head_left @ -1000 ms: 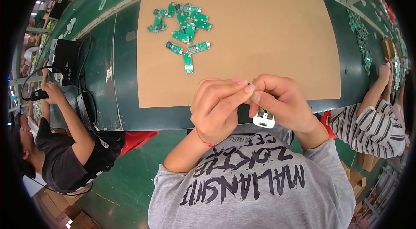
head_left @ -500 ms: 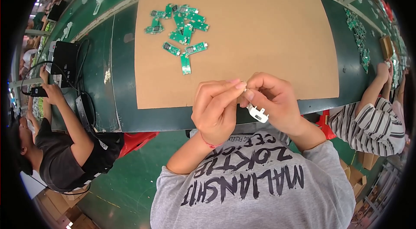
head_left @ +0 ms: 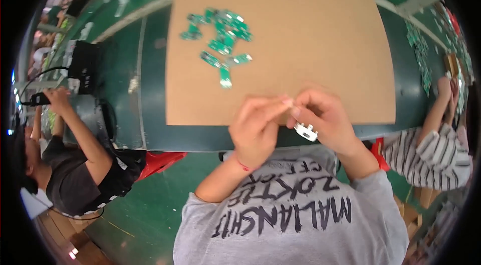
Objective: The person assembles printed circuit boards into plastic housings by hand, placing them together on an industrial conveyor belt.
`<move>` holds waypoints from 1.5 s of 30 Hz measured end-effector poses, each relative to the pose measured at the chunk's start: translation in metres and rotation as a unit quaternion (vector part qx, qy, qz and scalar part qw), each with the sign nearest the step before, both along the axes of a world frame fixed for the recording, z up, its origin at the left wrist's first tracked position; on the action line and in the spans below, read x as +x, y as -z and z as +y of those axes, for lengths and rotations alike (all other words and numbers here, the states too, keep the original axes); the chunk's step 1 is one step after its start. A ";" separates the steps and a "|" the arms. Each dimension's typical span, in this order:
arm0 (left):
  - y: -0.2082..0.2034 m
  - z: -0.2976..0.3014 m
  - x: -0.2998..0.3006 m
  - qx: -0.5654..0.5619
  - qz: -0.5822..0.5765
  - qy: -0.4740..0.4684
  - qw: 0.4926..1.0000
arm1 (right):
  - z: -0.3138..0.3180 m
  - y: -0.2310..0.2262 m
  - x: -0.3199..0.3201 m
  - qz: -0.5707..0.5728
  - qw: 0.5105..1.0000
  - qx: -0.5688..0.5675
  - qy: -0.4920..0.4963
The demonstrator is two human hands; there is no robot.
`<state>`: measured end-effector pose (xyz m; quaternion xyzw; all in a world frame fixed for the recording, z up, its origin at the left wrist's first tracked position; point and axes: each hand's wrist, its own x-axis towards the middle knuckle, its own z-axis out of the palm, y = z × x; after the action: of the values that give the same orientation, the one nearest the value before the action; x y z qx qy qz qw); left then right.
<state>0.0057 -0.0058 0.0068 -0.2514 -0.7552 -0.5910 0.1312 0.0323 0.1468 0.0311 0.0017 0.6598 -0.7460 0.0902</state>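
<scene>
Right hand (head_left: 323, 119) gripping small white plastic housing (head_left: 306, 133) near front edge of tan cardboard sheet (head_left: 320, 39). Left hand (head_left: 256, 125) pinched, too blurry to tell on what. Probably fiddly two-handed step; next move likely wants steady right grip.

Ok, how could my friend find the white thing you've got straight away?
Find the big brown sheet on the green table. At its near edge, the small white piece pokes out below the right hand. Unlike the flat green boards on the sheet, it's held, white, with a dark slot.
</scene>
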 end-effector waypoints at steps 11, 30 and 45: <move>0.017 0.007 -0.005 0.123 -0.078 0.059 0.988 | 0.006 0.033 -0.005 0.216 0.971 0.068 0.073; 0.026 0.011 -0.016 0.326 -0.567 0.249 0.714 | 0.035 -0.004 -0.020 0.415 0.715 0.562 0.037; 0.015 0.016 -0.024 0.195 -0.217 0.139 0.946 | 0.027 0.019 -0.019 0.024 1.000 -0.004 -0.011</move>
<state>-0.0180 0.0100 -0.0078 -0.1891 -0.5925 -0.7797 -0.0729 0.0132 0.1741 0.0117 -0.0242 0.6590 -0.7472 0.0823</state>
